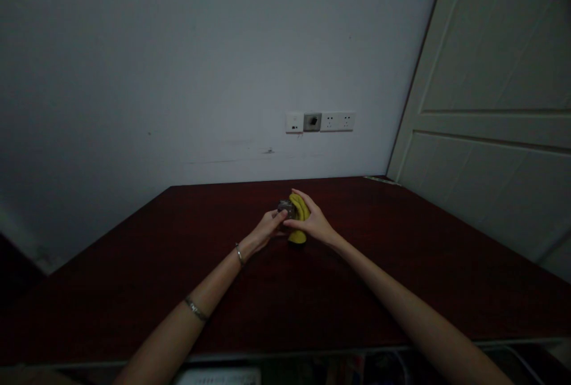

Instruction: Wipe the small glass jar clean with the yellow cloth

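Above the middle of the dark red table [276,296], my two hands meet. My right hand [316,222] is curled round the right side of a small yellow bunch of bananas [300,209], its thumb crossing the front and its fingers over the top. The lower end of the bunch shows beneath the thumb. My left hand [269,224] is closed, pinching a small, dark, shiny object [286,207] against the left side of the bananas. This object's kind cannot be made out, and whether it is joined to the bananas is unclear. The left fingertips are partly hidden.
A white wall [223,75] stands behind the table, with a row of sockets [338,121] and a grey switch [312,122]. At the right is a panelled door [491,87]. Below the table's front edge, a pale flat item [218,376] and dark clutter show.
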